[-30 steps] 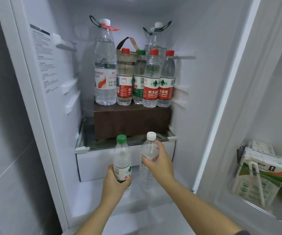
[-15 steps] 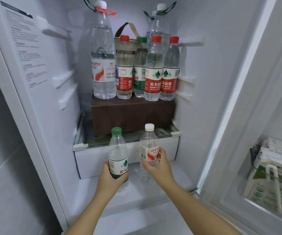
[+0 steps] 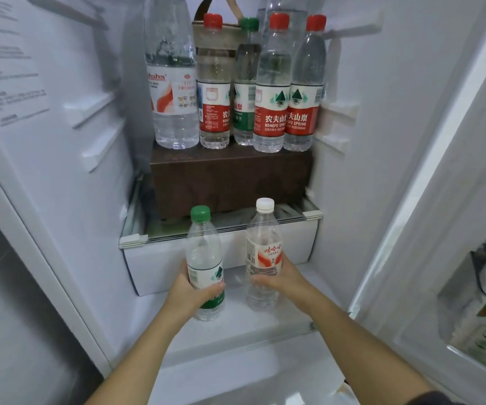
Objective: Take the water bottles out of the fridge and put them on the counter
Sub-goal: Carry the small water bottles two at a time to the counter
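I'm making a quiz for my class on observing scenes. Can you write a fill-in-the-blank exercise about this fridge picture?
1. The left hand grips the left bottle, whose cap is ___.
2. The right hand holds the right bottle, whose cap is ___.
3. The box under the upper row of bottles is ___ in colour.
4. Of the four small bottles standing on that box, ___ have red caps.

Missing words: green; white; brown; three.

Both bare forearms are stretched forward, side by side. The left hand (image 3: 190,292) is curled round a green-cap bottle (image 3: 203,252), thumb laid across its front. The right hand (image 3: 284,280) is wrapped round a white-cap bottle (image 3: 263,244).
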Available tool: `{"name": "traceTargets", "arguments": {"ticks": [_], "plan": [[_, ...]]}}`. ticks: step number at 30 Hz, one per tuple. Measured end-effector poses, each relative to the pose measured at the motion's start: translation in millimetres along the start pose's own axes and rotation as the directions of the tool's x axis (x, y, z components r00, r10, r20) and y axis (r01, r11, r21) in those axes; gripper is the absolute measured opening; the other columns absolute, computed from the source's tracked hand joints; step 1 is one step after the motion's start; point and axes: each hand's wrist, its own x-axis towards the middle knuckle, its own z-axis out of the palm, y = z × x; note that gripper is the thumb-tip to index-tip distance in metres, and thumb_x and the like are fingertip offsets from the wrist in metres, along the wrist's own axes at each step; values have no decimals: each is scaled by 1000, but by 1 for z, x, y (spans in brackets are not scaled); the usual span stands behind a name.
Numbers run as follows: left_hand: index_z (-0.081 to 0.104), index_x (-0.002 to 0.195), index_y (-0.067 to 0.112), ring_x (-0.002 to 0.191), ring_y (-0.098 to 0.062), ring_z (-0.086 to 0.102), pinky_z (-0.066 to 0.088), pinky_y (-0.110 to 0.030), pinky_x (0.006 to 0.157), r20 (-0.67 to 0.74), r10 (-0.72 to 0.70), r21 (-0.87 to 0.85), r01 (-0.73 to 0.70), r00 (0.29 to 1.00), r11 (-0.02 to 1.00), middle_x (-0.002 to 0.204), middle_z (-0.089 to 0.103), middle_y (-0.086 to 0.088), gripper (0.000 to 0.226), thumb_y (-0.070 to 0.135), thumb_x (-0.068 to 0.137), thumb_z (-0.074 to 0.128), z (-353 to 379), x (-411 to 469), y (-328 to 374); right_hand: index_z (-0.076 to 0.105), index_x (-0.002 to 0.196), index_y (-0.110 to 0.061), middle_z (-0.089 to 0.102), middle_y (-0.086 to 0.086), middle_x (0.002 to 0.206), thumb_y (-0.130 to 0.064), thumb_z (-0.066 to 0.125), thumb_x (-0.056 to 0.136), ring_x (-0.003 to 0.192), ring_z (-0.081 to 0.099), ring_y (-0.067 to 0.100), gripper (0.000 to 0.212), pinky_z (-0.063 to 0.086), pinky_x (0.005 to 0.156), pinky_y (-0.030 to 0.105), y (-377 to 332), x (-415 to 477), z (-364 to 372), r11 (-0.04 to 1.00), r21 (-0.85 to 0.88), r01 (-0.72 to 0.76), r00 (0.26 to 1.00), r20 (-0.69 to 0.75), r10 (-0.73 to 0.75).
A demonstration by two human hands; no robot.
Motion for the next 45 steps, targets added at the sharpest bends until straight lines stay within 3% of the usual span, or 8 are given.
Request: {"name": "traceTargets", "arguments": {"ticks": [9, 15, 20, 23, 27, 35, 41, 45], "plan": [[65, 106, 19, 89, -17, 70, 54, -27, 66, 17, -20, -21, 20, 1000, 1000, 92, 74, 2, 77, 46, 36, 80, -2, -7, -3, 62, 115, -21, 73, -1, 101, -10, 81, 76, 94, 70, 9, 45, 53, 81, 22, 7, -4, 13, 998, 9, 62, 992, -115, -60], [60, 109, 21, 86, -10, 70, 53, -20, 66, 13, 46, -4, -46, 999, 999, 93, 73, 3, 72, 32, 43, 85, -10, -20, -5, 51, 129, -24, 68, -2, 113, -31, 86, 58, 103, 67, 10, 80, 55, 87, 24, 16, -18, 14, 997, 16, 70, 988, -142, -67], [50, 121, 25, 95, -12, 67, 53, -23, 72, 76, 48, 10, -49, 996, 999, 105, 68, 4, 91, 40, 38, 84, -14, -22, -3, 55, 118, -31, 68, -4, 107, -19, 85, 71, 99, 67, 7, 57, 53, 85, 22, 8, -24, 7, 998, -12, 58, 996, -67, -59], [59, 114, 21, 97, -19, 68, 56, -35, 80, 79, 26, 10, -27, 997, 1000, 102, 72, -1, 84, 44, 38, 83, -14, -19, -5, 59, 120, -25, 71, -3, 106, -30, 83, 61, 101, 68, 12, 64, 55, 91, 30, 9, -22, 14, 997, 23, 69, 988, -142, -65], [64, 109, 20, 94, -19, 70, 56, -40, 84, 63, 10, 12, -11, 998, 1000, 98, 74, -1, 74, 44, 41, 83, -14, -17, -10, 61, 119, -19, 73, -2, 103, -22, 83, 63, 97, 69, 10, 60, 54, 80, 21, 13, -23, 21, 993, 61, 101, 969, -233, -84], [61, 108, 18, 87, -12, 69, 51, -19, 66, 51, 84, 39, -86, 995, 996, 94, 72, 1, 55, 13, 61, 89, -7, -32, 1, 60, 120, -20, 72, -3, 105, -12, 85, 72, 96, 69, 8, 55, 56, 78, 19, 11, -50, 25, 992, 84, 99, 933, -355, -63], [60, 104, 24, 90, -14, 67, 52, -31, 75, 51, 168, 24, -170, 984, 985, 97, 69, 2, 59, 30, 54, 90, 17, -55, 26, 60, 118, -23, 73, -6, 101, -15, 87, 71, 93, 69, 5, 54, 55, 80, 21, 4, -96, 4, 991, 110, 76, 898, -439, -21], [59, 99, 27, 78, 1, 67, 48, -26, 73, 98, 166, -13, -165, 981, 986, 89, 70, 9, 52, 7, 62, 90, 40, -79, 35, 64, 113, -20, 74, -3, 98, -29, 86, 65, 93, 71, 10, 54, 57, 82, 28, 8, -140, -5, 998, 49, 38, 898, -441, -12]]}}
